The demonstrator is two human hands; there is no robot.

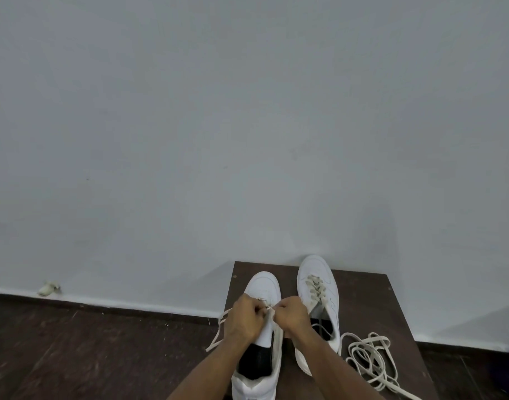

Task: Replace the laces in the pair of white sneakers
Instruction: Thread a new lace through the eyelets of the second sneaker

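Observation:
Two white sneakers stand side by side on a dark wooden stool (368,301). The left sneaker (262,287) is under both hands. My left hand (244,317) and my right hand (291,314) each pinch part of a cream lace (269,308) over its lowest eyelets. That lace trails off the stool's left edge. The right sneaker (318,290) is laced with a cream lace and stands untouched. A loose pile of cream lace (371,356) lies to the right of it.
A pale wall rises just behind the stool. Dark wooden floor (74,350) spreads to the left, with a small crumpled scrap (48,288) at the skirting. The stool's left edge is close to my left hand.

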